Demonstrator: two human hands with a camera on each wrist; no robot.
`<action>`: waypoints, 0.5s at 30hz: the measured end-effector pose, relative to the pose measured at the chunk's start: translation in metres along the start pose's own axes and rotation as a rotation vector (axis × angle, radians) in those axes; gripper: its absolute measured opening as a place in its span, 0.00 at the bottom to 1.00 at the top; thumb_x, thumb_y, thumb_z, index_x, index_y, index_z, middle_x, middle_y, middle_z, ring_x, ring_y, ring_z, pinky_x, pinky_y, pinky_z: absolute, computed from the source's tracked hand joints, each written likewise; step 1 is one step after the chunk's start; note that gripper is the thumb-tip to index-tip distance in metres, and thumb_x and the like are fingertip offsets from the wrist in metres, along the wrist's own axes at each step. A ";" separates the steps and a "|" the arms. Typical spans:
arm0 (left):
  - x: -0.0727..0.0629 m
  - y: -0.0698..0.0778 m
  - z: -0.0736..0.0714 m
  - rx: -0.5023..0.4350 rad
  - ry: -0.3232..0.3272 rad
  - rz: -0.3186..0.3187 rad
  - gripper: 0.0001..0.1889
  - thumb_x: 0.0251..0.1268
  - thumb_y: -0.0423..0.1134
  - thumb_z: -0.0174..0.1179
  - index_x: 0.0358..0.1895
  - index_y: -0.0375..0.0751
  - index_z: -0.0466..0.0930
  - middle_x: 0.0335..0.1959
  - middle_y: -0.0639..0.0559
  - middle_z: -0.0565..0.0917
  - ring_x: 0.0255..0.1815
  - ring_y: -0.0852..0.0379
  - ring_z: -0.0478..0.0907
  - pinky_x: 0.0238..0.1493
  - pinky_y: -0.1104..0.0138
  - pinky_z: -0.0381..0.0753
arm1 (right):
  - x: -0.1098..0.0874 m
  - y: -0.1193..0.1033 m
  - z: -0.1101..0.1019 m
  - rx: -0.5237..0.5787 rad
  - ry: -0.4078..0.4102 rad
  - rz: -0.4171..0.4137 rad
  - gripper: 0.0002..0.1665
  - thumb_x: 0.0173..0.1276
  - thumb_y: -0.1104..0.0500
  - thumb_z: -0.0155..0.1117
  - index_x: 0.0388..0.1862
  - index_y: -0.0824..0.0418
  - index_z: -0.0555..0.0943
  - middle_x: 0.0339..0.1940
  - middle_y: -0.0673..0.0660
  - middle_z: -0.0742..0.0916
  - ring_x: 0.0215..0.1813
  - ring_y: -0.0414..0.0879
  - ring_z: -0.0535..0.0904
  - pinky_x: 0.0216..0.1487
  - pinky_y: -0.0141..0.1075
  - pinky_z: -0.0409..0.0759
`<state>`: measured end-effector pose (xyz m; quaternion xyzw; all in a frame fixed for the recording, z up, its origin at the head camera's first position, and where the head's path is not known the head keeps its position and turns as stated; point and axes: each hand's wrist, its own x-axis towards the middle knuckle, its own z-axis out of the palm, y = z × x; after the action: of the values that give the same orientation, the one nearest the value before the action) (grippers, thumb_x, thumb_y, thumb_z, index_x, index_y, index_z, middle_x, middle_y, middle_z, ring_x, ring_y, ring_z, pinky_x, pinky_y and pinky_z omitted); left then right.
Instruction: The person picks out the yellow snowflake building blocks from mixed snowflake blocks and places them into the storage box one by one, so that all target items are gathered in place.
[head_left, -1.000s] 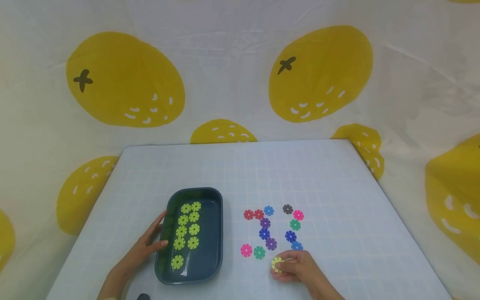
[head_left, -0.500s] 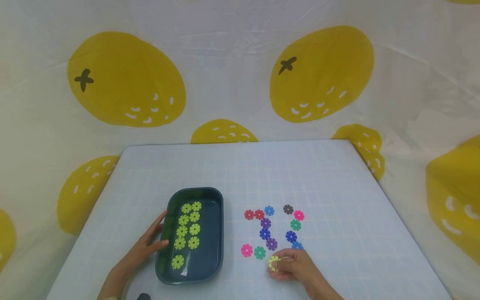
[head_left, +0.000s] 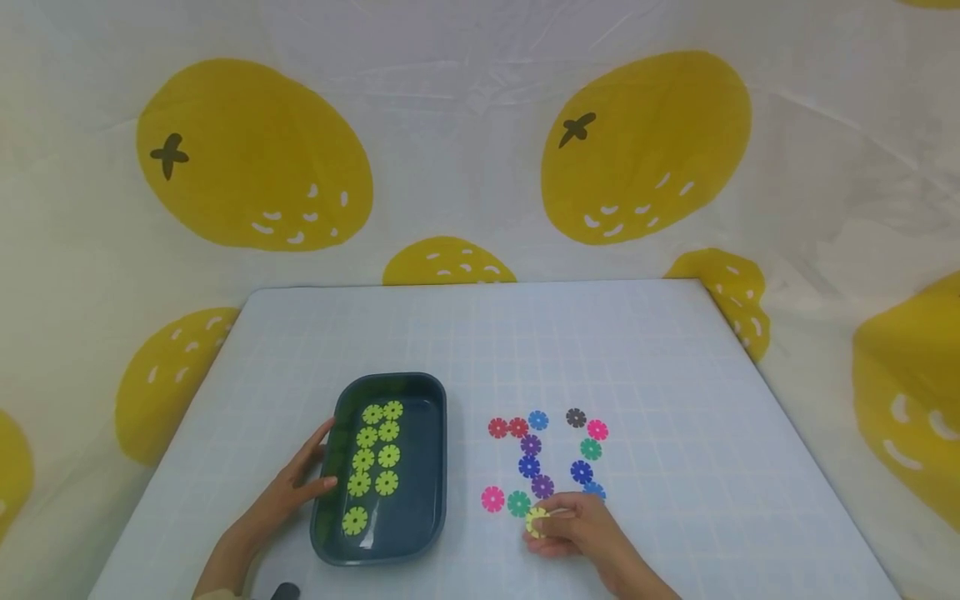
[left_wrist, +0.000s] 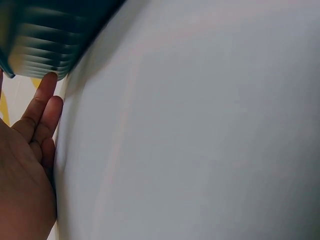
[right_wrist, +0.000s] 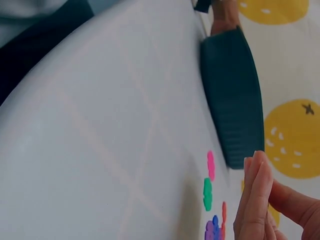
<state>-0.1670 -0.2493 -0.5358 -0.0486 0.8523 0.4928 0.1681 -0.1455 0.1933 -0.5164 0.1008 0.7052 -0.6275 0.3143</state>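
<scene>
My right hand (head_left: 577,533) pinches a yellow notched plastic disc (head_left: 536,522) between thumb and fingers, near the table's front. Just past it, a green disc (head_left: 518,503) and a pink disc (head_left: 492,499) lie flat. The dark teal tray (head_left: 408,546) stands to the left, with several yellow discs (head_left: 355,521) inside in two rough columns. At the tray's left side is my left hand (head_left: 300,475), its thumb tip at the rim. In the left wrist view its fingers (left_wrist: 40,107) are straight and reach along the tray's outer wall (left_wrist: 47,40).
Several discs form a line, including red (head_left: 498,427), dark blue (head_left: 529,466) and purple (head_left: 542,487) ones. Farther right a second line has grey (head_left: 575,417), pink (head_left: 597,430) and green (head_left: 591,449) discs. A small dark object (head_left: 286,591) lies at the front edge.
My right hand has moved slightly left with the yellow disc, closer to the green disc. The left hand and the tray have stayed in place.
</scene>
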 end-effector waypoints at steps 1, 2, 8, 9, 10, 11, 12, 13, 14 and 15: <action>0.000 -0.001 0.000 -0.002 -0.001 0.002 0.46 0.66 0.50 0.62 0.78 0.76 0.39 0.80 0.35 0.49 0.79 0.28 0.38 0.65 0.24 0.40 | 0.000 0.000 0.001 0.006 -0.004 -0.004 0.19 0.64 0.62 0.69 0.51 0.71 0.80 0.38 0.62 0.91 0.39 0.51 0.90 0.42 0.37 0.88; 0.000 -0.001 0.000 -0.007 -0.003 -0.001 0.46 0.66 0.50 0.62 0.78 0.76 0.39 0.80 0.35 0.49 0.79 0.28 0.38 0.66 0.24 0.40 | 0.001 0.000 0.001 0.009 -0.004 -0.009 0.19 0.64 0.62 0.69 0.51 0.71 0.80 0.39 0.63 0.91 0.39 0.51 0.90 0.41 0.37 0.88; 0.000 -0.001 0.000 -0.012 -0.001 -0.003 0.47 0.66 0.50 0.62 0.79 0.75 0.39 0.80 0.35 0.48 0.79 0.28 0.37 0.66 0.24 0.40 | 0.003 -0.002 0.005 0.007 0.005 -0.017 0.20 0.63 0.61 0.71 0.50 0.70 0.80 0.38 0.63 0.91 0.39 0.51 0.90 0.40 0.36 0.88; 0.000 -0.001 0.000 -0.012 -0.001 -0.003 0.47 0.66 0.50 0.62 0.79 0.75 0.39 0.80 0.35 0.47 0.79 0.28 0.37 0.66 0.24 0.40 | 0.003 -0.002 0.006 0.006 0.003 -0.019 0.20 0.63 0.61 0.71 0.50 0.70 0.80 0.38 0.62 0.91 0.39 0.50 0.90 0.40 0.36 0.87; 0.001 -0.001 0.000 -0.010 0.000 -0.003 0.47 0.66 0.50 0.62 0.79 0.75 0.39 0.81 0.35 0.47 0.79 0.28 0.37 0.66 0.24 0.40 | 0.003 -0.003 0.007 0.005 0.001 -0.026 0.20 0.63 0.61 0.71 0.50 0.70 0.80 0.38 0.63 0.91 0.39 0.51 0.90 0.40 0.36 0.87; 0.001 -0.001 0.000 -0.007 0.001 -0.001 0.47 0.66 0.50 0.62 0.79 0.75 0.39 0.81 0.35 0.47 0.79 0.28 0.37 0.66 0.24 0.40 | 0.003 -0.004 0.008 0.004 0.000 -0.029 0.20 0.63 0.61 0.71 0.50 0.70 0.80 0.38 0.63 0.91 0.39 0.51 0.90 0.40 0.36 0.87; 0.001 -0.001 0.000 -0.006 0.001 0.000 0.47 0.66 0.50 0.62 0.79 0.75 0.39 0.81 0.35 0.47 0.79 0.28 0.38 0.66 0.24 0.40 | 0.002 -0.004 0.009 0.001 0.001 -0.031 0.20 0.63 0.61 0.71 0.50 0.70 0.80 0.38 0.62 0.91 0.39 0.50 0.90 0.40 0.36 0.87; 0.001 -0.001 0.000 -0.003 0.002 0.003 0.47 0.66 0.50 0.62 0.79 0.75 0.39 0.81 0.35 0.47 0.79 0.28 0.38 0.66 0.24 0.40 | 0.002 -0.005 0.009 0.000 -0.001 -0.038 0.20 0.63 0.61 0.70 0.51 0.70 0.80 0.38 0.63 0.91 0.39 0.51 0.90 0.41 0.36 0.87; 0.001 -0.001 0.000 -0.002 0.003 0.006 0.47 0.66 0.50 0.62 0.79 0.75 0.39 0.81 0.35 0.47 0.79 0.28 0.38 0.66 0.24 0.40 | 0.002 -0.006 0.010 -0.004 0.001 -0.039 0.20 0.63 0.61 0.70 0.51 0.70 0.80 0.38 0.62 0.91 0.39 0.51 0.90 0.41 0.36 0.87; 0.001 -0.001 0.000 0.001 0.003 0.010 0.47 0.66 0.50 0.62 0.79 0.74 0.39 0.81 0.35 0.47 0.79 0.28 0.39 0.66 0.24 0.40 | 0.002 -0.007 0.011 -0.010 0.003 -0.039 0.19 0.63 0.61 0.70 0.50 0.70 0.80 0.38 0.62 0.91 0.39 0.50 0.90 0.41 0.35 0.87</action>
<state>-0.1676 -0.2500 -0.5370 -0.0449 0.8531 0.4932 0.1640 -0.1476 0.1807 -0.5120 0.0866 0.7104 -0.6300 0.3016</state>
